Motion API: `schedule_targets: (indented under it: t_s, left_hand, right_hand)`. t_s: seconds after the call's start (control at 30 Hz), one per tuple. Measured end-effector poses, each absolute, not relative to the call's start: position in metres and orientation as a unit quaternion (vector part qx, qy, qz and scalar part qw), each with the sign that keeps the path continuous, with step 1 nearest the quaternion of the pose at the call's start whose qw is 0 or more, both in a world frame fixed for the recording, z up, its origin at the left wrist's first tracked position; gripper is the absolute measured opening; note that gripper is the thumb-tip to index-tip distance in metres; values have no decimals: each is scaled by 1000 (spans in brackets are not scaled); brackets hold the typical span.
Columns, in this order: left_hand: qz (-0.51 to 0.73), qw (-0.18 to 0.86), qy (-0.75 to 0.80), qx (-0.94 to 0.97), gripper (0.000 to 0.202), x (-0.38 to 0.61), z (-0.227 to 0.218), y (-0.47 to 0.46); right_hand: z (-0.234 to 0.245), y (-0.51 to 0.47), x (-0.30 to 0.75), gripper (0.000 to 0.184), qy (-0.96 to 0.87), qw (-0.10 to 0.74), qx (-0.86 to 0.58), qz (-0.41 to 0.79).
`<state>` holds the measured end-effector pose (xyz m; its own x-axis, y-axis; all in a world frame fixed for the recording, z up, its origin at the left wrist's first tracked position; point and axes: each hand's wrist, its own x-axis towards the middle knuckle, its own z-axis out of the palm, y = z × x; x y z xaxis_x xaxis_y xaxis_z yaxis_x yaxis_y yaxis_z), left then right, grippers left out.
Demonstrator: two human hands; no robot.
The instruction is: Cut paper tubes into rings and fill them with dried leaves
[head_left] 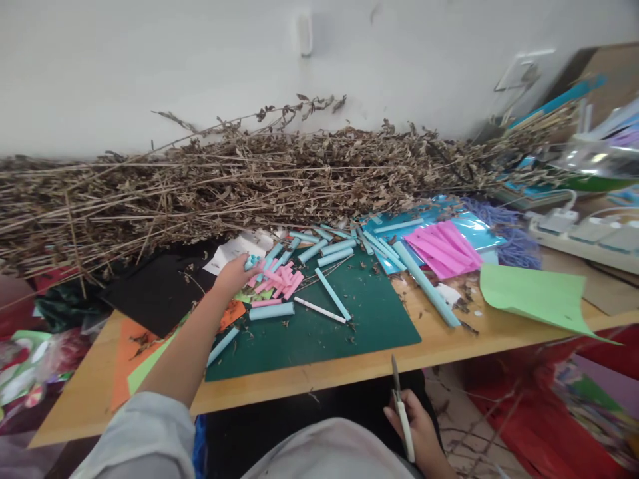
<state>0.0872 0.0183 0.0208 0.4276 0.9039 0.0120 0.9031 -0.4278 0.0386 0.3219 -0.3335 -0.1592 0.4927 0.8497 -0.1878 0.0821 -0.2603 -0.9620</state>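
Observation:
My left hand [234, 274] reaches out over the green cutting mat [319, 332], its fingers closed on a small light-blue paper roll [251, 261] beside a heap of short pink paper rolls [279, 279]. More light-blue rolls [324, 251] lie scattered across the mat's far side. Down near my lap, below the table's front edge, my right hand [417, 429] grips a pair of scissors [401, 406] with the blades pointing up.
A big bundle of dry brown branches [249, 179] runs along the wall behind the mat. Pink strips [442, 247] lie on blue sheets, a light-green sheet [534, 293] at right, orange and black paper at left. A power strip [584, 233] sits far right.

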Motion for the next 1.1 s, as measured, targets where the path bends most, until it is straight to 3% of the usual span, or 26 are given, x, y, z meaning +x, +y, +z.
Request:
schedule_targets:
  t_s: [0.43,0.57,0.73,1.1]
  left_hand:
    - [-18,-76,468,880,24,122,19,13]
    - [-19,-92,468,879,32,119,20,13]
    - [-40,-94,448,888,41,116,20,10]
    - [13,-53,400,915,38,106,22,8]
  right_hand:
    - [-158,-332,321,33,-337,511,-702,364]
    - [-158,-334,324,32,-339,511,-703,361]
    - [-158,-333,325,33,-335,512,-698,372]
    - [-154,-331,323,32,-337,516,-693,374]
